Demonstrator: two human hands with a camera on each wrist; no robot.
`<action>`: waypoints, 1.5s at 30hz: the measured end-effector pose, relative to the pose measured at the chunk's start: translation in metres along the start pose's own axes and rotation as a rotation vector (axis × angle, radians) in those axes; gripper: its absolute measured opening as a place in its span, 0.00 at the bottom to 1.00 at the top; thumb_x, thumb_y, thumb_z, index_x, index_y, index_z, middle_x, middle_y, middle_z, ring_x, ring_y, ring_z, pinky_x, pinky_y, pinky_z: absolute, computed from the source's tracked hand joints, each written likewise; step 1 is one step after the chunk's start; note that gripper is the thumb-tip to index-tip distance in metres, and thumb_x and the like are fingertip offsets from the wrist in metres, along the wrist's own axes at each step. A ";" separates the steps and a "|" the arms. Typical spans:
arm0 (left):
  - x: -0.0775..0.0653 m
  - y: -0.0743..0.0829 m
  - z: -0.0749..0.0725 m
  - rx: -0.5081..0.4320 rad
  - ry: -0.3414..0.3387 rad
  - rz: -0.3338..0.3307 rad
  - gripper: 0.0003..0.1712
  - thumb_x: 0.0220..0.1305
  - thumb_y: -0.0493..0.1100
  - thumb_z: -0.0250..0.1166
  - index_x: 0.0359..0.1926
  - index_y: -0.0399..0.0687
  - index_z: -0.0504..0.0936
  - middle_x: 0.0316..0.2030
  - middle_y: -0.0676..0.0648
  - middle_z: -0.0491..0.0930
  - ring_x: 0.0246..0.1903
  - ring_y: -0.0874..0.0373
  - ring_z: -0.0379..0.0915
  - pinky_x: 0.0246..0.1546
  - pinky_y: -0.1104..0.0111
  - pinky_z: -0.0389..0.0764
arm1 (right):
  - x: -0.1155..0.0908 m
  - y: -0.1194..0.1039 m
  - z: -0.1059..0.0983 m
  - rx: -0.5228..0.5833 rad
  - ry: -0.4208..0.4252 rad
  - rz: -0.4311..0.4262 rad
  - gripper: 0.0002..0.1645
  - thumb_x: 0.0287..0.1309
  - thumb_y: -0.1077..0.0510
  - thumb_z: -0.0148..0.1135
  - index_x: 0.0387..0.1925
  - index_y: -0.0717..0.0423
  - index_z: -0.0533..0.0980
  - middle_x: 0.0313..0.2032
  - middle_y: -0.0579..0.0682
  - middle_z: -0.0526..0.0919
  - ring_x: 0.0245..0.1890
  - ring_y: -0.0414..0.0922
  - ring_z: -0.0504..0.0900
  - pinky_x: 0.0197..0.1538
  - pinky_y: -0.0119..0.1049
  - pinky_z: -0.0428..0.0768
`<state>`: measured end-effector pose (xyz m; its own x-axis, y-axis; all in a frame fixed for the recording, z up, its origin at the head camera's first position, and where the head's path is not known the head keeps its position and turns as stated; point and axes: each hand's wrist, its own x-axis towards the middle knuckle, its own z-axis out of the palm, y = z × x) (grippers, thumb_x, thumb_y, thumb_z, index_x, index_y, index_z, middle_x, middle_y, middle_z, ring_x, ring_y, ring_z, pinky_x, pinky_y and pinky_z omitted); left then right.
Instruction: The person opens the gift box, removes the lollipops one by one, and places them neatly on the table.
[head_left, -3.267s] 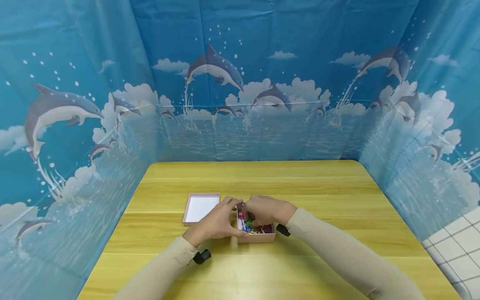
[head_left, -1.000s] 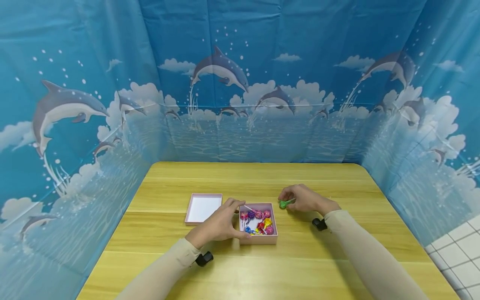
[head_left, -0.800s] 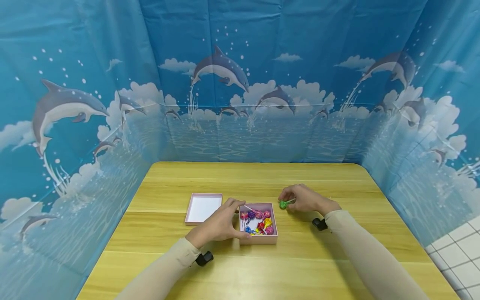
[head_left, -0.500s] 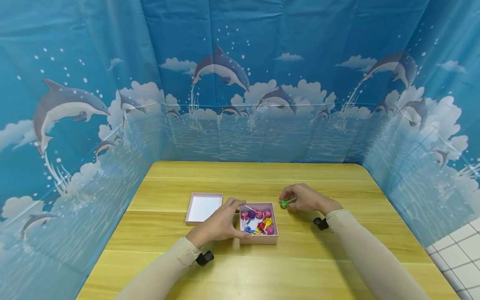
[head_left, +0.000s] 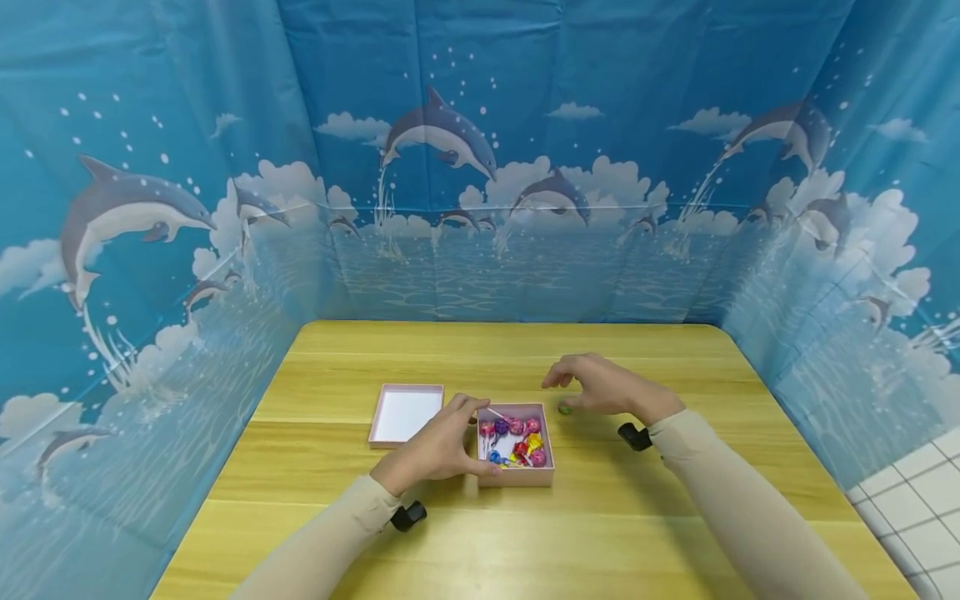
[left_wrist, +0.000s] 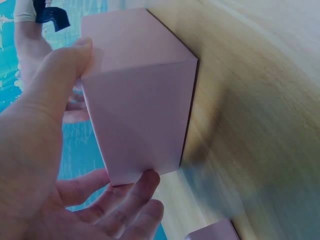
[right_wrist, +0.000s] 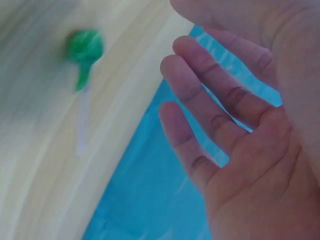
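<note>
A pink box [head_left: 516, 477] holds several wrapped lollipops [head_left: 517, 427] in pink, purple, red, yellow and blue. My left hand [head_left: 438, 446] grips its left side, thumb at the near corner and fingers at the far one. The left wrist view shows the thumb on one edge of the box [left_wrist: 140, 115] and the fingertips against the opposite end. Right of the box, a green lollipop [right_wrist: 85, 47] lies on the table, its white stick visible in the right wrist view. Just above it hovers my right hand [head_left: 603, 387], fingers loosely spread and apart from it, holding nothing.
A shallow pink box lid [head_left: 406, 415] with a white inside lies left of the box, partly behind my left hand. The yellow wooden table [head_left: 480, 542] ends at a blue dolphin-print curtain [head_left: 495, 275] at the back and sides.
My right hand first reached into the box, then held the green lollipop on the table to the right. Now it has let go and lifted slightly. The left hand stays on the box.
</note>
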<state>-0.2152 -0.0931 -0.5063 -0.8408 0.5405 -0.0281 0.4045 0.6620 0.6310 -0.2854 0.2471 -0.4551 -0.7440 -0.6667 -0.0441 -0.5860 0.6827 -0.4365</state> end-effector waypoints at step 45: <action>0.001 0.002 0.001 -0.011 0.002 0.000 0.69 0.63 0.64 0.90 0.92 0.43 0.63 0.84 0.38 0.70 0.78 0.40 0.78 0.83 0.46 0.79 | 0.050 -0.064 0.047 -0.003 -0.393 -0.108 0.11 0.72 0.66 0.81 0.44 0.45 0.96 0.41 0.37 0.95 0.41 0.29 0.89 0.51 0.26 0.89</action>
<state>-0.2149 -0.0909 -0.5063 -0.8417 0.5393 -0.0269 0.4003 0.6568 0.6391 -0.2697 0.1562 -0.4715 -0.4989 -0.7977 -0.3388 -0.6555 0.6031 -0.4546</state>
